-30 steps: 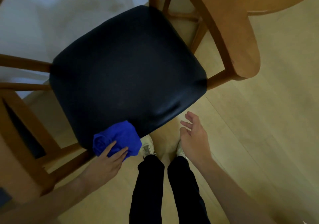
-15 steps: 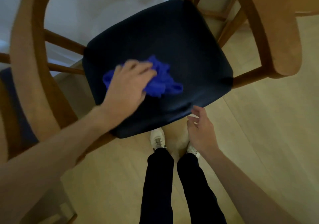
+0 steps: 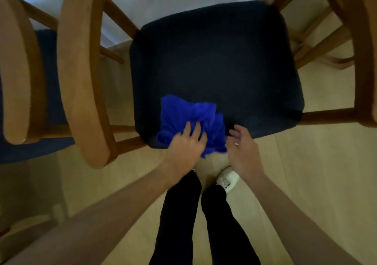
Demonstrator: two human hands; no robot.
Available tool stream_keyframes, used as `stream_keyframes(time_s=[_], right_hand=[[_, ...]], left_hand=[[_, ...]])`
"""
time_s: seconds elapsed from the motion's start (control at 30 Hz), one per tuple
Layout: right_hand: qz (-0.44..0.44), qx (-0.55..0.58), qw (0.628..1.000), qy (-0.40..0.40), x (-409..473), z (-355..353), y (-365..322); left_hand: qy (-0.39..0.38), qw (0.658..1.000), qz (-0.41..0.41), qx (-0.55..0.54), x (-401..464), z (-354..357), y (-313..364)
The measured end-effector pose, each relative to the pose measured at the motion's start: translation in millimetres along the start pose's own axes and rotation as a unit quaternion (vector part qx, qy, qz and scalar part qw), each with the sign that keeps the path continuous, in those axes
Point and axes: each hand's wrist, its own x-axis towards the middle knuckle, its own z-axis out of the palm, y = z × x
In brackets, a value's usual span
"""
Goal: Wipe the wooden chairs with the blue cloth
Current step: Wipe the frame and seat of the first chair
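To drag dust off the dark seat (image 3: pixel 216 60), the left hand (image 3: pixel 184 144) presses spread fingers (image 3: pixel 196 129) on the blue cloth (image 3: pixel 183 113) at the seat's front edge, while the right hand (image 3: pixel 241 149) hovers just beside the seat, fingers loosely apart and empty.

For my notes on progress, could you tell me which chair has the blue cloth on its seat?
The middle chair: the left hand presses the blue cloth on its dark seat's near edge.

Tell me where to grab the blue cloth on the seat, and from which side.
Probably the bunched part of the cloth lying on the seat, gripped from above. It is crumpled into thick folds there, while the near corner hangs limp over the seat's front edge beside the left hand.
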Motion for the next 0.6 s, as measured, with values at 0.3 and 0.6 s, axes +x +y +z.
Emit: stream_keyframes(time_s=[0.3,0.6], right_hand=[[-0.087,0.01,0.992,-0.096,-7,-8,-20],[-0.183,-0.145,0.96,-0.155,47,-11,-83]], left_hand=[[0.012,0.98,-0.013,-0.199,-34,-11,4],[0.148,0.928,-0.149,-0.308,23,-64,-82]])
